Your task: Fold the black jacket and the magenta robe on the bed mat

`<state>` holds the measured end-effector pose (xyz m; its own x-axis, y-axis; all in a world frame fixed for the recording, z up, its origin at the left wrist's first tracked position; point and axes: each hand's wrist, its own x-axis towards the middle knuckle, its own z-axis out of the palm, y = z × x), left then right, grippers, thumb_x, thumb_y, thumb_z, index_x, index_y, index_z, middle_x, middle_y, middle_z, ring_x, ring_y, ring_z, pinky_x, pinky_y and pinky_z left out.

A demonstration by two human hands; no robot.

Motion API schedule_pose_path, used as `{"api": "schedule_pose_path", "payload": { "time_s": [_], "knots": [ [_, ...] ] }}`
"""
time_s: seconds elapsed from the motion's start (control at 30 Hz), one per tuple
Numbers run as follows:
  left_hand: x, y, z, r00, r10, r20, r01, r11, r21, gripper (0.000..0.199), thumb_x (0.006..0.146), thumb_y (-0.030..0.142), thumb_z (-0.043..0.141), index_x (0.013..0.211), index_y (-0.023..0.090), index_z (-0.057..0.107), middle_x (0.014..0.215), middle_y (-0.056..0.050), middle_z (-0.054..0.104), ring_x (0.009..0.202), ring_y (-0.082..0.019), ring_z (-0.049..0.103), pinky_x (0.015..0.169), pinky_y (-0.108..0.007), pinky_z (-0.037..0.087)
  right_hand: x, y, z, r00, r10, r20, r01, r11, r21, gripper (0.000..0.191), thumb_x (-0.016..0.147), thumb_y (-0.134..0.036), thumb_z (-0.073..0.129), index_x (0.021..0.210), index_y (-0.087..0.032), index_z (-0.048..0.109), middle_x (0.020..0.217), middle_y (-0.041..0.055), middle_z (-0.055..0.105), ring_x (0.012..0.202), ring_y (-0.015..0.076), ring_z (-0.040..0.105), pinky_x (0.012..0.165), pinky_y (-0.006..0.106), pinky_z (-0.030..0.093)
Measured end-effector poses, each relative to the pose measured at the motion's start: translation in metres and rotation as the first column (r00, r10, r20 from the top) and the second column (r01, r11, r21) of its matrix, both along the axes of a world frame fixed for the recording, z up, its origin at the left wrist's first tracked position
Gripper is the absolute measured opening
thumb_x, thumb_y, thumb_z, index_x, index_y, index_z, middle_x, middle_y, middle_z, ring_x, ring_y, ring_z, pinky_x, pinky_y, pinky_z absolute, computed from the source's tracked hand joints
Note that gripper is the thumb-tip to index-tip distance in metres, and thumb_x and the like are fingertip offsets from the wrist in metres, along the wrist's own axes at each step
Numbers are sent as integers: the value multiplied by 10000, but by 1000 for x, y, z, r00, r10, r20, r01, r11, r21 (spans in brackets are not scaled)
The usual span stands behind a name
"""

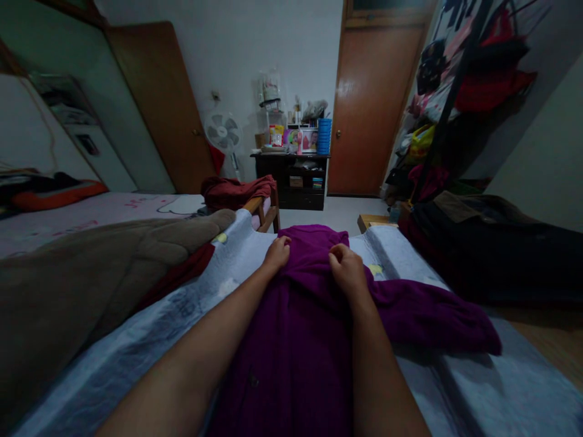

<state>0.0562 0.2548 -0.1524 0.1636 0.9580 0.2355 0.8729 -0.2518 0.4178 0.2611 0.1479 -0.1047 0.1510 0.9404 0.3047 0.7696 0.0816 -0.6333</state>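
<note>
A purple coat (314, 340) lies lengthwise on the bed in front of me, its collar end away from me. One sleeve stretches out to the right, and a dark button shows low on the front. My left hand (277, 254) is closed on the coat's upper left edge, fingers curled into the cloth. On the opposite side, my right hand (347, 267) pinches the fabric near the upper right edge, thumb and forefinger together. The other sleeve cannot be seen.
Under the coat is a grey-blue patterned bedsheet (455, 388). A brown blanket (113, 267) is heaped left, and dark folded clothes (492, 249) are piled right. Beyond the bed are a red cloth (237, 191), a fan (223, 130), a black cabinet (268, 182) and a wooden door (378, 109).
</note>
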Motion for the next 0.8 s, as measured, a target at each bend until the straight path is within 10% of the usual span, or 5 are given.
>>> {"api": "schedule_pose_path", "payload": {
  "time_s": [0.17,0.53,0.8],
  "knots": [
    [-4,-48,-1,1000,-13,-26,9,992,-124,366,857,124,377,1134,162,614,1128,-69,695,1011,-164,648,865,-251,495,-5,2,-19,990,-29,141,69,955,-289,202,819,-289,539,924,-176,668,924,82,677,882,204,612,788,276,417],
    [24,-123,-23,958,-17,-287,3,999,-49,495,955,331,290,1391,147,434,1500,-137,392,1382,-263,354,1124,-466,275,-19,-6,-26,947,-227,227,291,905,-309,351,849,-312,484,1122,-155,639,1159,164,594,1064,293,573,852,362,433],
    [23,-125,-25,952,-8,-307,3,1000,-16,493,953,313,292,1401,166,437,1491,-124,410,1390,-253,342,1124,-463,269,9,-24,0,988,23,150,32,933,-358,200,801,-200,553,937,-152,693,952,67,695,883,169,622,747,228,409]
  ]
}}
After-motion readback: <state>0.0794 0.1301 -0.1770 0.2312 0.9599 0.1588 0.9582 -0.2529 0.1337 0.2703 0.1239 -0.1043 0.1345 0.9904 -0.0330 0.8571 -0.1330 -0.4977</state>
